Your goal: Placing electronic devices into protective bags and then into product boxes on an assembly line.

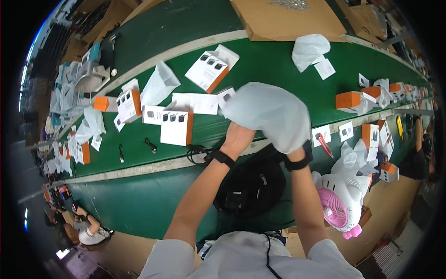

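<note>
A translucent white bag (pixel 272 109) is spread out in front of me, over the green work surface. My left hand (pixel 239 136) grips its near left edge, with the fingertips hidden behind the material. The bag covers my right hand almost to the wrist, where I wear a black band, so its fingers do not show. Just left of the bag lies an open white carton flap (pixel 200 103). A white and orange box (pixel 176 127) with pictures of black devices stands close by.
More boxes (pixel 206 69) and white bags (pixel 159 83) lie on the green bench. Short black cables (pixel 150 145) are at left. To the right are a red cutter (pixel 324 145), paper cards (pixel 345 131) and a pink-and-white fan (pixel 334 207). A black bag (pixel 251 186) sits before me.
</note>
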Demonstrator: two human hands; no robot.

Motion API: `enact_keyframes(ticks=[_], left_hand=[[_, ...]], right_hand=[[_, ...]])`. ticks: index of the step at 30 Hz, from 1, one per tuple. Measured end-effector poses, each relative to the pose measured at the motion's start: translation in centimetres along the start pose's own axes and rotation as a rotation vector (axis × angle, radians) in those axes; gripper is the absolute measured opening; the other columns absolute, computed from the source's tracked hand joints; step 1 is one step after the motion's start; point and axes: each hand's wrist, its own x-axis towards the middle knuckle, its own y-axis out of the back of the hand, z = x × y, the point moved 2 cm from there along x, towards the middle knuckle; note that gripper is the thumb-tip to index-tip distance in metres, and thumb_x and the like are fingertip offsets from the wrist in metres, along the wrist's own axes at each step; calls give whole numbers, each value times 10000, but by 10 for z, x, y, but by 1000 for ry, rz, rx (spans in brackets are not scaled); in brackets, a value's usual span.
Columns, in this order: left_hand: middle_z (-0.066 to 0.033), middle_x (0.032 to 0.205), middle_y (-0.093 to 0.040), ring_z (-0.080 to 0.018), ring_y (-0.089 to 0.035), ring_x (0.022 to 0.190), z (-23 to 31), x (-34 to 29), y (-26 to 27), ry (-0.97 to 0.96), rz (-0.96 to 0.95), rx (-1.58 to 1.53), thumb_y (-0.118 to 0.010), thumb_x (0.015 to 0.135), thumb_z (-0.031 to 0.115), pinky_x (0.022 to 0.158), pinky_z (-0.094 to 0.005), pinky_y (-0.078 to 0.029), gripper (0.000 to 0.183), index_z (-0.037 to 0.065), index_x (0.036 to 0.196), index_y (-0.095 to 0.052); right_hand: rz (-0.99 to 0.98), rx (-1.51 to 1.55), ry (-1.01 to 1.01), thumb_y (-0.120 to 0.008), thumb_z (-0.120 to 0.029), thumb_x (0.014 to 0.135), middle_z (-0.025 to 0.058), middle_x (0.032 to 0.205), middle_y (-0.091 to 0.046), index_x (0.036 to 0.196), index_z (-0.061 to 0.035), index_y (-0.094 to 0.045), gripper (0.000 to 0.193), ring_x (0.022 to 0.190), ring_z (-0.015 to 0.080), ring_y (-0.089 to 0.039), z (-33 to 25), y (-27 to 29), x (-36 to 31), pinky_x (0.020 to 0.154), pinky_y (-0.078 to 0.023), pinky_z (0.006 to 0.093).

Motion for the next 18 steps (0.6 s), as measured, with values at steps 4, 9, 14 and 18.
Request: enact_keyframes(ticks=[4,9,14,18], left_hand=[[-209,1185,-512,-414,-570,970,-3,-9,2,-291,276,119,-711,758,97,784,-446,-493,332,38,1064,-596],[-227,1325,-351,-431,-568,977,-11,-23,-13,-52,289,-188,-790,632,73,720,-423,-541,707,23,1249,-450],[-232,1293,-390,-408,-533,1073,9,-12,-18,-142,247,24,-744,660,100,830,-415,-517,736,27,1324,-434],[-207,1203,-451,-354,-565,965,15,12,-29,-268,307,135,-549,790,96,814,-387,-508,306,-19,1073,-535]], right_hand=[[-6,342,-266,-675,-133,791,152,1303,-489,1311,-34,-437,581,1198,315,-478,-29,47,46,992,-414,408],[-643,-326,-390,-634,14,706,231,1269,-463,1282,8,-416,616,1104,419,-484,-52,30,62,876,-466,460],[-334,-111,-285,-531,63,747,269,1319,-401,1329,28,-388,601,1184,450,-420,-51,27,47,1001,-377,465],[169,219,-666,-525,27,878,174,1203,-579,1221,69,-494,346,1089,251,-569,-84,63,0,978,-409,336]])
